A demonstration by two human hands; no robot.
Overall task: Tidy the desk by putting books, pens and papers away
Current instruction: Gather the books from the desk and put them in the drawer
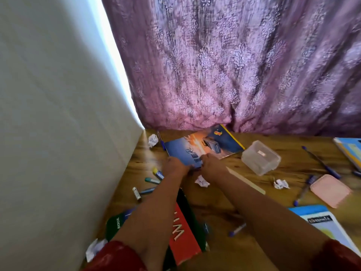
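Note:
A blue exercise book (205,146) with an orange burst and a car on its cover lies on the wooden desk (224,204) near the curtain. My left hand (176,166) and my right hand (212,165) both grip its near edge. Under my left forearm lie a red book (183,237) and a green book (114,224). Several pens and markers (154,179) are scattered at the left, and blue pens (322,163) lie at the right. Crumpled paper balls (202,181) sit on the desk, one just below my hands.
A clear plastic box (260,157) stands right of the book. A pink pouch (331,192) and light blue books (320,220) lie at the right; another book stack (349,151) is at the far right. A white wall (58,114) bounds the left, a purple curtain (234,65) the back.

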